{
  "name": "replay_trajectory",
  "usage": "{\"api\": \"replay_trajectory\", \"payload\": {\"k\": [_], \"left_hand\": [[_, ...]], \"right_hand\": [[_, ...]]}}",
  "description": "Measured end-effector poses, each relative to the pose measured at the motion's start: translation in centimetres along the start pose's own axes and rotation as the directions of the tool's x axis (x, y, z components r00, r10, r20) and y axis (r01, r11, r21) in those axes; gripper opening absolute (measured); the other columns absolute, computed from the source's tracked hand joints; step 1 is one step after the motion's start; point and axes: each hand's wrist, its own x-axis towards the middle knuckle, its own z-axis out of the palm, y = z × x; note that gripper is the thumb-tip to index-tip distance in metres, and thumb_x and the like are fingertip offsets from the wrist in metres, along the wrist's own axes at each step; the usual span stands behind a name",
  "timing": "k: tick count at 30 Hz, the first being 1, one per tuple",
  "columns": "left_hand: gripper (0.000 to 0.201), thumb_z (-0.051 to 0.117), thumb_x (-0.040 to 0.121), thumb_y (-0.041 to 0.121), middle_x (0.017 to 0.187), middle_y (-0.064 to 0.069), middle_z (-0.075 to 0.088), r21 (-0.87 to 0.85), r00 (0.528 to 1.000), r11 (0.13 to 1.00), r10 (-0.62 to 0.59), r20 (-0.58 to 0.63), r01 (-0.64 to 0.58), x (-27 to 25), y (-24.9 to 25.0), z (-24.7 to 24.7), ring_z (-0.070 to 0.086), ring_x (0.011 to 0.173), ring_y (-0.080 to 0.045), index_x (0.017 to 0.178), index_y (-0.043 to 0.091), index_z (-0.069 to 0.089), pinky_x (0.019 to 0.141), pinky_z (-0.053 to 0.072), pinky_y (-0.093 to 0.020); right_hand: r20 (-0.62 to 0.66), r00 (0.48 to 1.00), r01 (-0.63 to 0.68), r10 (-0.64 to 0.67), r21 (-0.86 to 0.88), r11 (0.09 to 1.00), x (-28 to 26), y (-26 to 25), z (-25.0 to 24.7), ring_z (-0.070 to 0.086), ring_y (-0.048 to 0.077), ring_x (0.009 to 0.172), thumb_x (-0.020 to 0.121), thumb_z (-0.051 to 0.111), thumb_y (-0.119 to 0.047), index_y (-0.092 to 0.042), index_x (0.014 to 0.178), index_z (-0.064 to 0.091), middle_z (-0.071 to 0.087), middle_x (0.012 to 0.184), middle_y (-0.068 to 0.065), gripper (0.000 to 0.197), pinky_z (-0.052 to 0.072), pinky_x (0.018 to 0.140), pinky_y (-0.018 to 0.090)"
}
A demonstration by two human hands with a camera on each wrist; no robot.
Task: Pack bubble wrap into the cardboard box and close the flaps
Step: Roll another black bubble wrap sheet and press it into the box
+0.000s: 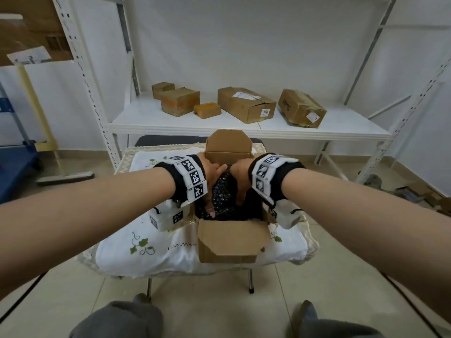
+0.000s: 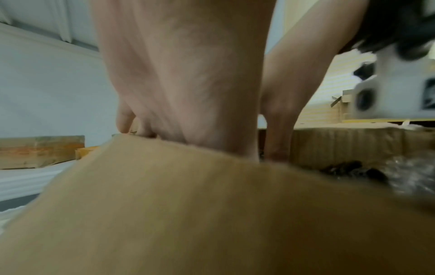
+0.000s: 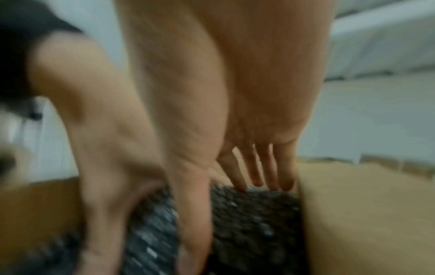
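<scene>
An open cardboard box (image 1: 231, 240) stands on a small table, its near flap folded outward and its far flap (image 1: 228, 142) upright. Dark bubble wrap (image 1: 223, 196) fills the inside. Both hands are down in the box, close together. My left hand (image 1: 212, 184) presses on the wrap with its thumb stretched toward me. My right hand (image 1: 240, 184) does the same beside it. In the right wrist view the straight fingers (image 3: 259, 173) push on the bubble wrap (image 3: 247, 223) next to the box wall (image 3: 364, 204). In the left wrist view a side flap (image 2: 188, 204) hides the left hand's fingertips.
The table carries a white embroidered cloth (image 1: 170, 252). Behind it a white metal shelf (image 1: 244, 128) holds several closed cardboard boxes (image 1: 246, 103). A blue cart (image 1: 14, 162) stands at the far left. My knees (image 1: 117, 320) show at the bottom edge.
</scene>
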Motion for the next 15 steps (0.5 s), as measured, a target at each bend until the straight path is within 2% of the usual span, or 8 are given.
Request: {"api": "replay_trajectory", "payload": {"k": [2,4,6,8,10,12,14,15], "left_hand": [[0.148,0.056,0.028,0.099,0.145,0.004,0.044,-0.017,0.999,1.000,0.018,-0.028,-0.018,0.0,-0.2,0.4,0.049,0.127,-0.028,0.152,0.026,0.018,0.110,0.034,-0.048],[0.125,0.054,0.033,0.100,0.136,0.007,0.053,0.005,0.999,0.999,0.034,-0.040,-0.034,-0.2,-0.3,0.2,0.051,0.124,-0.027,0.139,0.035,0.040,0.109,0.034,-0.047],[0.088,0.060,0.071,0.078,0.142,0.001,0.051,0.005,0.999,1.000,0.029,-0.026,-0.029,-0.5,-0.5,-0.2,0.046,0.133,-0.028,0.143,0.031,0.038,0.114,0.027,-0.044],[0.078,0.055,0.091,0.054,0.153,-0.005,0.040,0.024,0.997,0.999,0.039,-0.070,-0.038,-0.2,-0.7,-0.2,0.036,0.142,-0.025,0.152,0.016,0.024,0.118,0.017,-0.041],[0.084,0.054,0.092,0.053,0.157,-0.005,0.034,0.081,0.996,0.996,0.043,-0.073,-0.037,-0.3,-0.5,-0.3,0.031,0.145,-0.024,0.154,0.013,0.016,0.120,0.013,-0.042],[0.085,0.054,0.092,0.054,0.157,-0.004,0.033,0.078,0.997,0.996,0.039,-0.067,-0.034,-0.3,-0.4,0.0,0.031,0.145,-0.025,0.155,0.013,0.014,0.120,0.011,-0.043],[0.080,0.054,0.092,0.051,0.156,-0.005,0.034,0.071,0.994,0.997,0.042,-0.098,-0.035,-0.1,-0.3,0.5,0.033,0.144,-0.026,0.154,0.015,0.018,0.120,0.012,-0.045],[0.081,0.055,0.091,0.049,0.157,-0.006,0.033,0.073,0.993,0.996,0.050,-0.110,-0.042,-0.1,-0.2,0.6,0.033,0.143,-0.026,0.154,0.015,0.018,0.120,0.012,-0.045]], "right_hand": [[-0.011,1.000,0.013,-0.012,0.035,0.999,0.0,0.0,-1.0,0.056,0.020,0.086,0.076,0.081,-0.035,-0.015,0.107,0.063,0.059,0.101,0.005,0.041,0.051,0.078,0.031],[0.098,0.993,0.048,-0.071,0.216,0.975,-0.7,-0.7,-1.4,0.068,0.027,0.092,0.082,0.077,-0.023,-0.005,0.106,0.068,0.069,0.108,0.013,0.032,0.059,0.082,0.037],[0.286,0.943,0.073,-0.167,0.313,0.947,-1.0,-1.8,-1.1,0.067,0.030,0.099,0.092,0.065,-0.010,-0.003,0.113,0.066,0.068,0.109,0.013,0.022,0.055,0.094,0.043],[0.396,0.895,0.080,-0.204,0.306,0.949,-0.8,-3.1,-0.3,0.062,0.030,0.102,0.100,0.052,-0.011,-0.006,0.131,0.056,0.062,0.109,0.010,0.032,0.053,0.097,0.043],[0.401,0.896,0.072,-0.190,0.291,0.954,-0.5,-4.0,0.4,0.063,0.026,0.087,0.104,0.045,-0.016,-0.005,0.137,0.049,0.060,0.097,0.007,0.035,0.058,0.077,0.033],[0.425,0.890,0.041,-0.162,0.280,0.959,-0.2,-4.6,0.7,0.058,0.020,0.071,0.104,0.043,-0.017,-0.001,0.129,0.051,0.057,0.086,0.007,0.031,0.055,0.052,0.022],[0.446,0.887,0.009,-0.122,0.247,0.969,-0.1,-5.1,0.8,0.053,0.018,0.062,0.104,0.042,-0.018,-0.002,0.100,0.057,0.055,0.077,0.008,0.022,0.050,0.044,0.019],[0.441,0.891,0.000,-0.110,0.242,0.970,0.2,-5.3,1.0,0.052,0.018,0.061,0.104,0.042,-0.018,-0.004,0.087,0.055,0.054,0.075,0.008,0.026,0.050,0.047,0.021]]}}
